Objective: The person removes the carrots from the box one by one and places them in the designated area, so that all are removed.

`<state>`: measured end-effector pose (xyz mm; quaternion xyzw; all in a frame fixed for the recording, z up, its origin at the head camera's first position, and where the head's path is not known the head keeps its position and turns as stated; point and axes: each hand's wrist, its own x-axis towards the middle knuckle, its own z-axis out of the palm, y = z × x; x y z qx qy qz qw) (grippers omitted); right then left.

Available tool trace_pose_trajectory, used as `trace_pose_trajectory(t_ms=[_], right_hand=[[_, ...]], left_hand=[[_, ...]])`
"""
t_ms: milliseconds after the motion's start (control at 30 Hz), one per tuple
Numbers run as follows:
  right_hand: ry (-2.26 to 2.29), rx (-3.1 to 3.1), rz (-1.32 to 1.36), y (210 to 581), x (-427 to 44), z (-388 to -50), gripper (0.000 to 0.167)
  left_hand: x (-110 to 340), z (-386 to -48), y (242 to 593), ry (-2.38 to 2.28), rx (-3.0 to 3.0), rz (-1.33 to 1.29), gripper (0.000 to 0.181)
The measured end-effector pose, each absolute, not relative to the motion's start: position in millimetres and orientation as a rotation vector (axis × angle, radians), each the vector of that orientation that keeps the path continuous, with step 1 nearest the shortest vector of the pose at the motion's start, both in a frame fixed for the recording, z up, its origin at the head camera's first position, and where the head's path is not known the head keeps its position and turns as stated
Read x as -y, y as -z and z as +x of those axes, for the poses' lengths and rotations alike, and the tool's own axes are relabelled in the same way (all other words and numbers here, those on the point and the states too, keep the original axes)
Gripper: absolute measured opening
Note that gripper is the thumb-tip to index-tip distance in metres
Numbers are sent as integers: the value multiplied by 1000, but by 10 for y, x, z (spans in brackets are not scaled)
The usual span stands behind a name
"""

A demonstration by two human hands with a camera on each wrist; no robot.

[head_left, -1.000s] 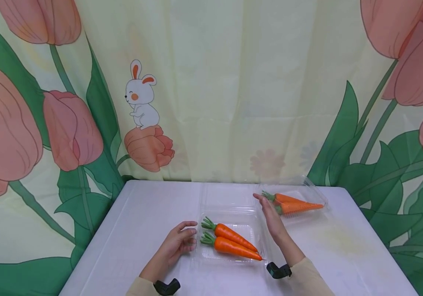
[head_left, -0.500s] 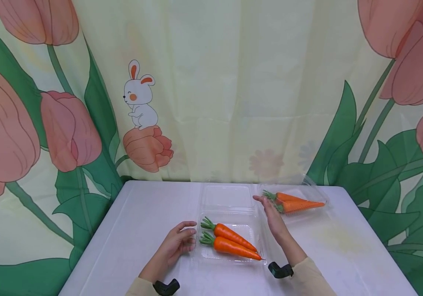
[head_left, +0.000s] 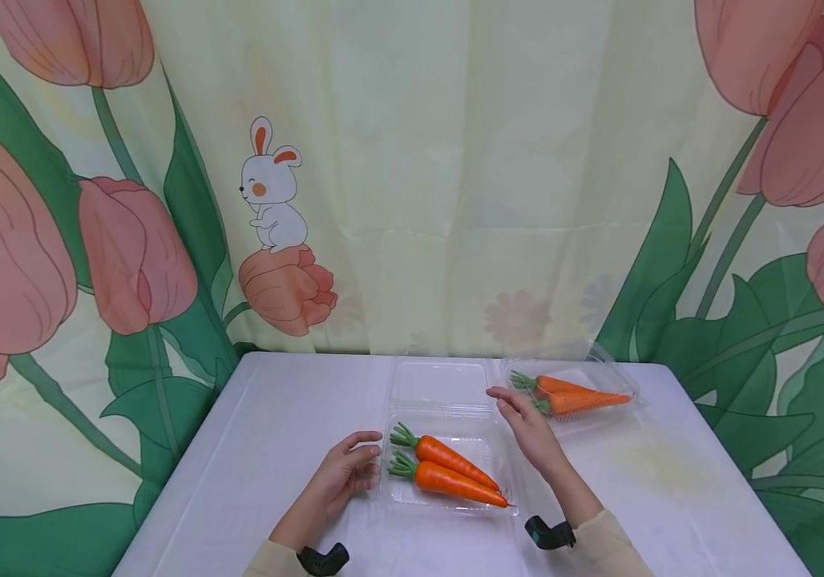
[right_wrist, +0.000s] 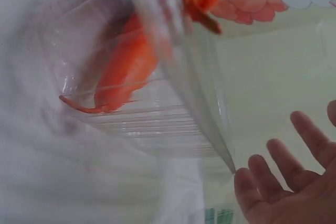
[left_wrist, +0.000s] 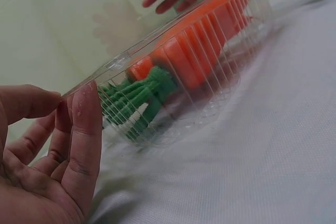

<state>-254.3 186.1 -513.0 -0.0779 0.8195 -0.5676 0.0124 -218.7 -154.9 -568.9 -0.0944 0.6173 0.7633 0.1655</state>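
Observation:
An unlidded clear plastic box [head_left: 448, 506] holds two orange carrots [head_left: 455, 482] with green tops, tips toward the right. My left hand [head_left: 343, 477] pinches the box's left rim between thumb and fingers, as the left wrist view shows [left_wrist: 58, 150]. Over the box's right side my right hand [head_left: 531, 429] is held with its fingers spread and straight, gripping nothing. In the right wrist view a fingertip of that hand [right_wrist: 289, 182] is at the box's edge; whether it touches, I cannot tell. The transparent lid [head_left: 441, 383] lies folded back behind the box.
A second clear box [head_left: 621, 373] with two carrots [head_left: 578, 401] stands at the back right of the white table [head_left: 275, 433], just beyond my right hand. Behind the table hangs a curtain [head_left: 412, 160] printed with tulips and a rabbit.
My right hand has tilted, its fingers now pointing more to the left and inward over the box's right edge. The left hand and both boxes have stayed in place.

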Motion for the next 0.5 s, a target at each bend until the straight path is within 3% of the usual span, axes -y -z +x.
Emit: trace_pose_trajectory(t_ms=[500], right_hand=[[1398,-2553,-351,4928,-1588,-2238,35]], left_hand=[[1580,-2236,5656,-2114,-1759,-258,47]])
